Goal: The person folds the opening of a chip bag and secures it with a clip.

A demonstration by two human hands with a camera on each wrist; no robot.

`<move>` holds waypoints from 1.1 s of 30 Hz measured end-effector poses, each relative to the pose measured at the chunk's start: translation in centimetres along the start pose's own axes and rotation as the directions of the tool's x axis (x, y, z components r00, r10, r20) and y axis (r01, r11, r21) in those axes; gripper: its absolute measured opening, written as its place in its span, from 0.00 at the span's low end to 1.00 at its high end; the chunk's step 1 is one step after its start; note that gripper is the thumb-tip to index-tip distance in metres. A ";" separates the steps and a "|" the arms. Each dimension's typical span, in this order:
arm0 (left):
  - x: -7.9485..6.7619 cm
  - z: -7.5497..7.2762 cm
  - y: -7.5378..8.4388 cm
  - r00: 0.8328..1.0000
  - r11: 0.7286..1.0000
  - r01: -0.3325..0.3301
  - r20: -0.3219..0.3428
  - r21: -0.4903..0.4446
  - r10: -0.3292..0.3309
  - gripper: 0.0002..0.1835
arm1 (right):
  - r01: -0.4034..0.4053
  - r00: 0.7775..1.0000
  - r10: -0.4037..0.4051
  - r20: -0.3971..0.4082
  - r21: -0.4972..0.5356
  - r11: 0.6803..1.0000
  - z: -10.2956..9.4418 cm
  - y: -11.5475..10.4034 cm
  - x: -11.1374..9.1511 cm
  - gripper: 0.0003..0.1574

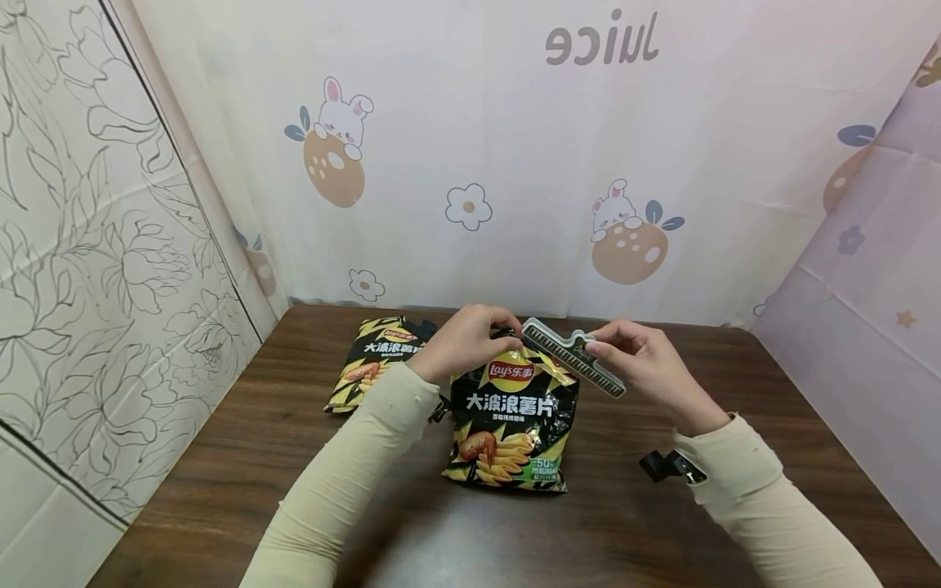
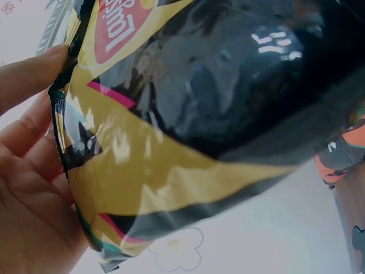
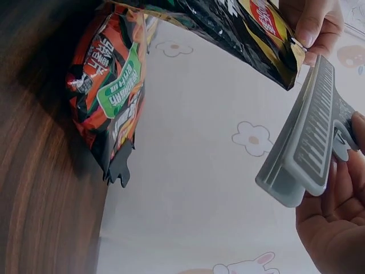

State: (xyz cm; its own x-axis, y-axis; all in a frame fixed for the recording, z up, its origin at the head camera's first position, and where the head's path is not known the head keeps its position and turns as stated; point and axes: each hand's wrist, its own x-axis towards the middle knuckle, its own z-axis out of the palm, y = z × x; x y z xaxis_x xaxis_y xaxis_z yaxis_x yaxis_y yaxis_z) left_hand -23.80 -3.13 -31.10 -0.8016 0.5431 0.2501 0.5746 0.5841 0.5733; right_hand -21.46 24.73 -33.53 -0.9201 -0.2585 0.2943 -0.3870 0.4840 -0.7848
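A black and yellow Lay's chip bag (image 1: 510, 408) stands upright near the middle of the wooden table. My left hand (image 1: 476, 336) pinches its top edge between thumb and fingers; in the left wrist view the hand (image 2: 34, 160) is at the bag's (image 2: 188, 114) edge. My right hand (image 1: 650, 367) squeezes the handles of a long grey bag clip (image 1: 573, 357) with a piano-key pattern. In the right wrist view the clip's (image 3: 308, 137) two bars stand apart. One end of the clip is close to the left fingertips, beside the bag's top.
Another black and yellow chip bag (image 1: 367, 359) lies at the back left with a black clip (image 1: 422, 329) at its top. An orange and black bag (image 3: 108, 80) with a dark clip (image 3: 120, 165) shows in the right wrist view. A patterned curtain (image 1: 470, 147) hangs behind the table (image 1: 625, 523).
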 end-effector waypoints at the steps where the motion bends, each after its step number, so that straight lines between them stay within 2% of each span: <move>1: 0.0 0.0 0.0 1.000 1.000 0.001 -0.002 -0.003 -0.001 0.09 | -0.001 1.000 0.001 -0.007 0.002 1.000 0.1 0.1 0.0 0.16; 5: -0.1 0.0 -0.1 1.000 1.000 0.005 -0.008 -0.023 -0.006 0.09 | -0.001 1.000 0.002 -0.018 0.025 1.000 0.3 0.3 0.0 0.16; 10: -0.2 0.0 -0.2 1.000 0.999 0.008 -0.010 -0.049 -0.009 0.08 | 0.001 1.000 -0.002 0.008 0.046 0.999 0.5 0.5 0.0 0.15; 16: -0.3 -0.1 -0.2 1.000 0.999 -0.008 -0.015 -0.050 0.008 0.08 | -0.035 0.999 0.032 0.039 0.060 0.998 0.6 0.6 0.0 0.16; 33: -0.3 -0.2 -0.3 0.996 0.998 -0.067 -0.054 -0.016 0.066 0.09 | -0.049 0.996 0.049 0.075 0.005 0.999 0.6 0.7 0.1 0.15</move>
State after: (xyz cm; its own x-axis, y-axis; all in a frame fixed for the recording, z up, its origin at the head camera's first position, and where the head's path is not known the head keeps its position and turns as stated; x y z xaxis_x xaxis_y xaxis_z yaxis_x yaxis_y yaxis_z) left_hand -23.71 -3.58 -31.18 -0.7698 0.5467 0.3295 0.6242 0.5368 0.5676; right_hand -21.77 24.53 -34.36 -0.9307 -0.2968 0.2136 -0.3407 0.4920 -0.8012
